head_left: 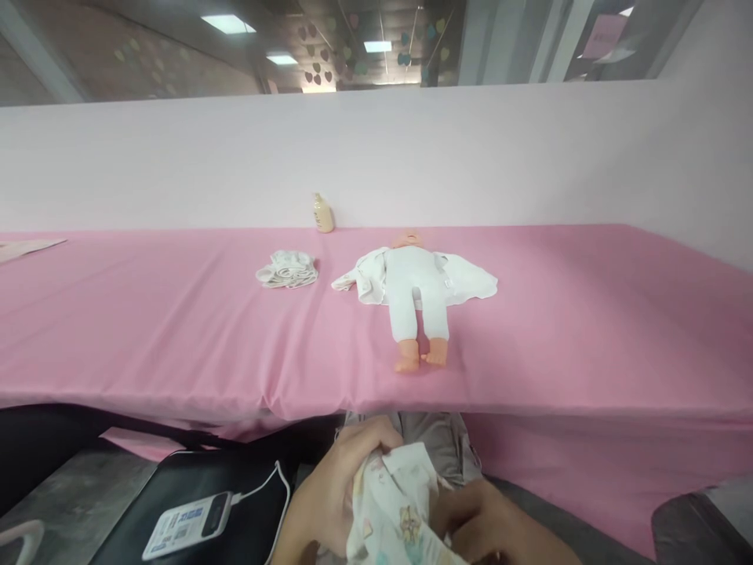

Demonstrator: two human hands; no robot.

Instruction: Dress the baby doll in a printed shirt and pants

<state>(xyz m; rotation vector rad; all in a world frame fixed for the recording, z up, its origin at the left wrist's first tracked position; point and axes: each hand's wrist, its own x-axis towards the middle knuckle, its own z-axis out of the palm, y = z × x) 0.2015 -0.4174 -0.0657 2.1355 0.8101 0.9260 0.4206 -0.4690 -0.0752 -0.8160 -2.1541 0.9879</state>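
Note:
In the head view, my left hand (335,486) is closed around the left side of a bunched white cloth (391,506) with a small coloured animal print. My right hand (479,522) grips the same cloth from the right, its fingers curled and partly in shadow. The cloth is held low over my lap, below the table edge; whether it is a garment I cannot tell. Beyond it a baby doll (417,294) in white lies on its back, bare feet towards me. Spread under the doll is a white baby top (471,278), one sleeve out to the left.
A pink-covered table (558,337) runs across the view, against a white wall (176,165). On it are a folded pale cloth bundle (288,271) and a cream pump bottle (323,213). At lower left, a white device (188,526) with a cable rests on a black seat (132,506).

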